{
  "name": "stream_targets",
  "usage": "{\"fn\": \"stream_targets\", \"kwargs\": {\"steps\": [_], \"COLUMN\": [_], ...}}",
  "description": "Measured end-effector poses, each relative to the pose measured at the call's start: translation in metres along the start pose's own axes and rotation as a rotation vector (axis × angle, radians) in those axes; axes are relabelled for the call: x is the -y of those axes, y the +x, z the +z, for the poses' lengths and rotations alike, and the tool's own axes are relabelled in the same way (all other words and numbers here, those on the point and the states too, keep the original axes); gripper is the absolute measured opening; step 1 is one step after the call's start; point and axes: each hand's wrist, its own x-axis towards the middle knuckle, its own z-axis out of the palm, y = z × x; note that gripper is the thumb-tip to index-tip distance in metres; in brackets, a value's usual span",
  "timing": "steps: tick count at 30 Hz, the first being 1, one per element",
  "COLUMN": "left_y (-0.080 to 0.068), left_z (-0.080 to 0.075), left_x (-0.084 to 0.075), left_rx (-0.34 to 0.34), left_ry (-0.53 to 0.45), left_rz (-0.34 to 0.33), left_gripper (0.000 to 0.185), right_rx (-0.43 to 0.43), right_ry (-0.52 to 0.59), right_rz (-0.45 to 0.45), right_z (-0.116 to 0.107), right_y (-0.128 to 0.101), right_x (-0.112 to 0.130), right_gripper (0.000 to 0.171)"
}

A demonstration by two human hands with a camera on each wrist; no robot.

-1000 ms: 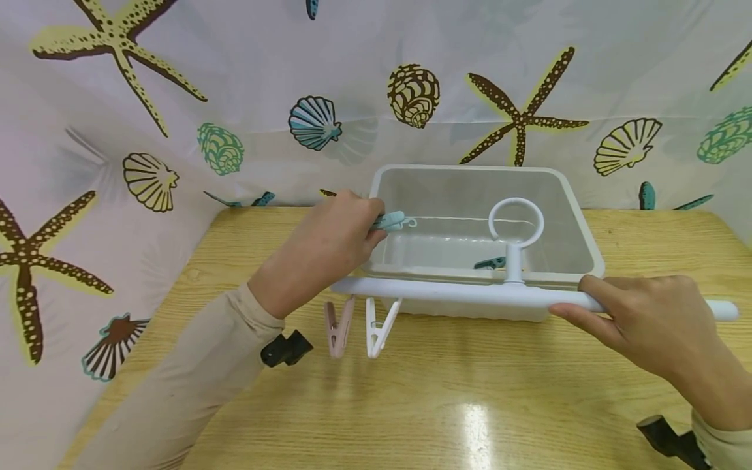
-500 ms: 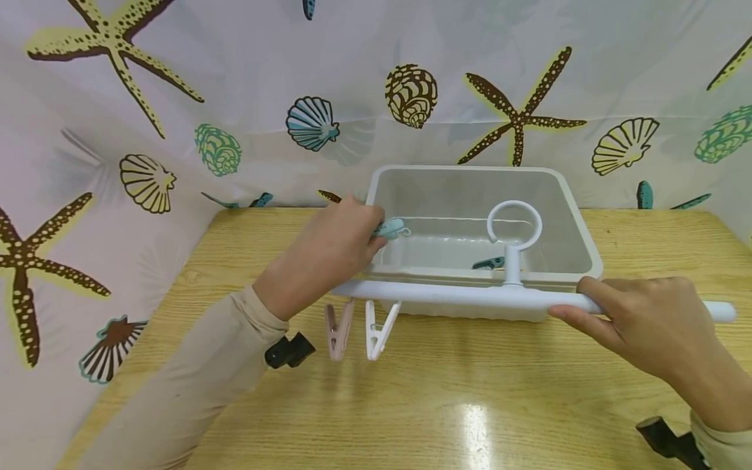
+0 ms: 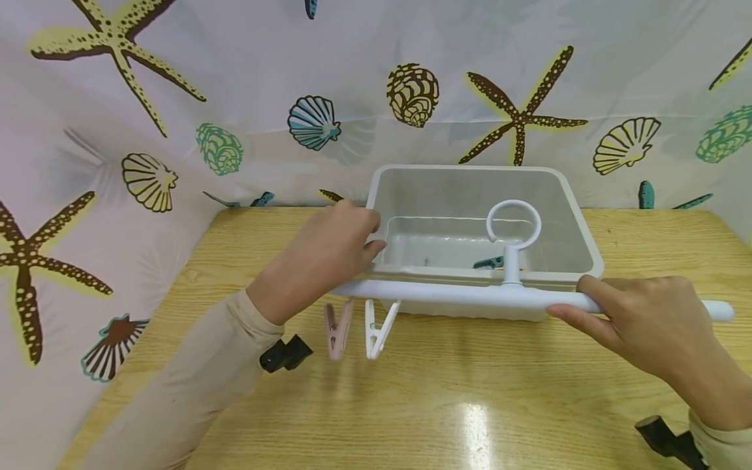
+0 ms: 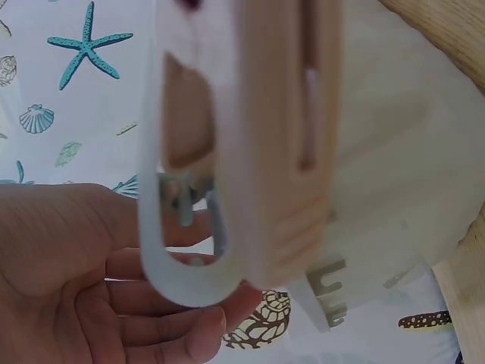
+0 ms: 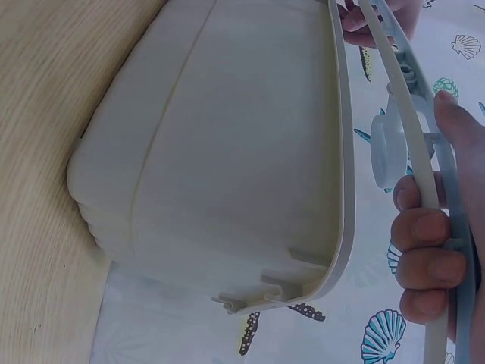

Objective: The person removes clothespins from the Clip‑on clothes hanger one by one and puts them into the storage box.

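Note:
My right hand grips a pale hanger bar near its right end; its fingers wrap the hanger in the right wrist view. The hanger's round hook stands upright at mid-bar. Under its left part hang a pink clip and a white clip. Over the left rim of the white bin, my left hand has its fingers loosely bent with nothing seen in them. The left wrist view shows that hand behind the large, blurred pink clip.
A dark teal clip lies inside the bin, with a tiny dark mark left of it. Black clamp-like parts show near my left wrist, and similar black pieces by my right. A shell-patterned cloth rises behind the wooden table.
The light blue clip that my left hand held, lowered slightly over the bin, is out of that hand and no longer visible. My right hand and the hanger have hardly moved.

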Motion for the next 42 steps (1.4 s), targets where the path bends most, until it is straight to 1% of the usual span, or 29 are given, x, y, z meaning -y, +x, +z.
{"fn": "stream_targets", "kwargs": {"steps": [3, 9, 13, 18, 21, 24, 31, 37, 42], "left_y": [-0.007, -0.037, -0.053, -0.067, -0.073, -0.078, -0.087, -0.094, -0.096], "left_z": [-0.002, -0.008, -0.012, -0.012, -0.010, -0.008, -0.001, 0.008, 0.018], "left_x": [-0.001, -0.012, -0.018, -0.024, -0.026, -0.028, -0.027, -0.025, -0.025], "left_rx": [-0.026, -0.160, -0.203, -0.231, -0.255, -0.266, -0.267, -0.255, -0.275], "left_ry": [0.002, -0.023, -0.059, -0.098, -0.093, -0.084, -0.067, -0.050, -0.018], "left_rz": [0.006, 0.096, 0.126, 0.137, 0.142, 0.134, 0.117, 0.088, 0.072], "left_gripper": [0.019, 0.019, 0.019, 0.018, 0.018, 0.018, 0.014, 0.015, 0.017], "right_rx": [-0.003, -0.004, 0.010, 0.035, 0.044, 0.040, 0.020, 0.010, -0.008], "right_ry": [-0.007, -0.012, -0.008, 0.011, 0.015, 0.017, 0.011, 0.011, 0.008], "right_rz": [-0.005, -0.005, 0.008, 0.032, 0.038, 0.037, 0.032, 0.034, 0.037], "right_z": [0.001, 0.001, 0.003, 0.008, 0.009, 0.009, 0.008, 0.007, 0.007], "right_y": [0.000, 0.003, 0.002, -0.002, -0.003, -0.001, 0.003, 0.005, 0.007], "right_x": [0.000, 0.001, 0.000, -0.004, -0.006, -0.006, -0.005, -0.003, -0.001], "right_gripper": [0.061, 0.061, 0.062, 0.062, 0.063, 0.062, 0.062, 0.062, 0.062]}}
